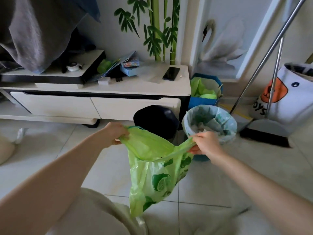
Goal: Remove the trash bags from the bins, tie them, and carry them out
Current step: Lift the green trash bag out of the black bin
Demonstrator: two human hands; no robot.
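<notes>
Tying step: left hand [116, 134] and right hand [205, 143] each clamp 1 handle of green bag [152, 175], lifted clear. Next: cross handles, knot.

head cam | looks forward-down | close above both forearms | tiled floor [94, 167] below

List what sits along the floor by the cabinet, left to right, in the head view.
Black bin → round bin with pale blue liner → broom head → white toy bag.
</notes>
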